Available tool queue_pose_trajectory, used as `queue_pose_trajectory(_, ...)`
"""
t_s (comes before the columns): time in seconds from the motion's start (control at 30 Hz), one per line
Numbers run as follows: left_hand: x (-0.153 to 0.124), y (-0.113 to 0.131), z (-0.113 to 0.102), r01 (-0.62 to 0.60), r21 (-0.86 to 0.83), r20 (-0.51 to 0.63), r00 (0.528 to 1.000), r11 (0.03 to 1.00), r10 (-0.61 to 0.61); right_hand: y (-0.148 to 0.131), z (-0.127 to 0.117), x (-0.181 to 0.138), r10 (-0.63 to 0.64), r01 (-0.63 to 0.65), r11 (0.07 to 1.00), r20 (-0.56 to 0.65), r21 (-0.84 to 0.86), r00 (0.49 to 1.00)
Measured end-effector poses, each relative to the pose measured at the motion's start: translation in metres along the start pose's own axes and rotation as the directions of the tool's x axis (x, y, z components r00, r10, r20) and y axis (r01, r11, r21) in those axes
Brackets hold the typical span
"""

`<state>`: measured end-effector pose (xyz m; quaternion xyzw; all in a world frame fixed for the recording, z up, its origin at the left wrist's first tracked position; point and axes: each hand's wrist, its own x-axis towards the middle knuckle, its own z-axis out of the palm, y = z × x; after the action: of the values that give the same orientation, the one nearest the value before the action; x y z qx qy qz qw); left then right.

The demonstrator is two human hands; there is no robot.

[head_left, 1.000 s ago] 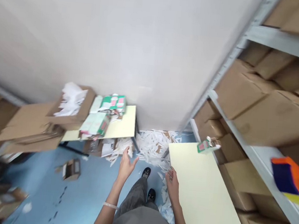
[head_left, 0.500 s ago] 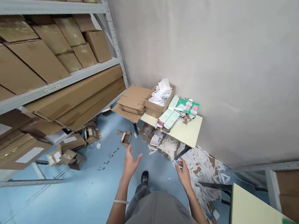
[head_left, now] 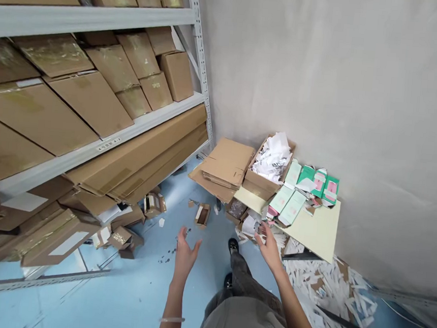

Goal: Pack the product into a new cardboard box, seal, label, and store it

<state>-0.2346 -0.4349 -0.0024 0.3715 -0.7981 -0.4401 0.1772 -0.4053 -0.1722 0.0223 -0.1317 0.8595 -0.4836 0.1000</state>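
My left hand [head_left: 185,251] hangs open over the blue floor, fingers spread, holding nothing; a thin band circles that wrist. My right hand [head_left: 270,246] is open too, reaching toward the near edge of a small pale-yellow table [head_left: 317,233] against the wall. On that table lie several green-and-pink packets [head_left: 308,184] and an open cardboard box of crumpled white paper [head_left: 272,161]. A stack of flattened cardboard [head_left: 226,164] rests beside the box. My grey trousers and black shoes show below.
Metal shelving [head_left: 90,147] stacked with brown cartons fills the left side. Small open boxes [head_left: 202,214] and scraps lie on the floor near the shelf foot. A heap of white paper strips [head_left: 330,291] spreads under and right of the table. A plain wall stands behind.
The view has swung left from the near yellow table toward the shelving and corner table. I have stepped closer; my right hand now reaches near the corner table's edge.
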Motion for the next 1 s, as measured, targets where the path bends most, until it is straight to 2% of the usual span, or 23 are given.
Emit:
queue_pose_trajectory(0.13, 0.03, -0.012, 0.017, 0.06, -0.057, 0.012, 0.998, 0.997, -0.06, 0.005, 0.011, 0.049, -0.018, 0.018, 1.0, -0.036, -0.001, 0.999)
queue_pose_trajectory(0.23, 0.07, -0.016, 0.021, 0.08, -0.059, -0.017, 0.997, 0.995, -0.081, -0.01, 0.027, 0.098, -0.066, 0.066, 0.998, -0.023, 0.005, 0.998)
queue_pose_trajectory(0.3, 0.106, -0.009, 0.018, 0.07, -0.052, -0.038, 0.997, 0.996, -0.072, -0.031, 0.041, 0.134, -0.125, 0.125, 0.992, 0.014, 0.0, 0.992)
queue_pose_trajectory(0.4, 0.166, 0.014, 0.009, 0.015, -0.033, -0.05, 0.999, 0.999, -0.016, -0.074, 0.067, 0.186, -0.221, 0.224, 0.974, 0.103, -0.017, 0.97)
queue_pose_trajectory(0.5, 0.221, 0.036, 0.008, -0.027, -0.019, -0.054, 0.998, 0.999, 0.026, -0.117, 0.097, 0.228, -0.307, 0.339, 0.935, 0.238, -0.108, 0.921)
queue_pose_trajectory(0.57, 0.251, 0.042, 0.015, -0.047, -0.036, -0.041, 0.998, 0.998, 0.045, -0.139, 0.118, 0.247, -0.311, 0.392, 0.9, 0.35, -0.19, 0.884)
queue_pose_trajectory(0.67, 0.288, 0.04, 0.036, -0.05, -0.063, 0.011, 0.999, 0.997, 0.051, -0.149, 0.145, 0.261, -0.196, 0.359, 0.867, 0.426, -0.345, 0.883)
queue_pose_trajectory(0.8, 0.331, 0.036, 0.059, -0.052, -0.03, 0.125, 0.991, 0.998, 0.055, -0.128, 0.168, 0.259, 0.0, 0.192, 0.834, 0.347, -0.517, 0.938)
queue_pose_trajectory(0.9, 0.362, 0.043, 0.061, -0.107, -0.011, 0.281, 0.954, 0.994, 0.106, -0.111, 0.178, 0.25, 0.016, 0.171, 0.809, 0.313, -0.562, 0.95)
queue_pose_trajectory(1.0, 0.389, 0.048, 0.055, -0.193, 0.009, 0.408, 0.897, 0.981, 0.173, -0.105, 0.194, 0.245, 0.0, 0.13, 0.788, 0.21, -0.602, 0.978)
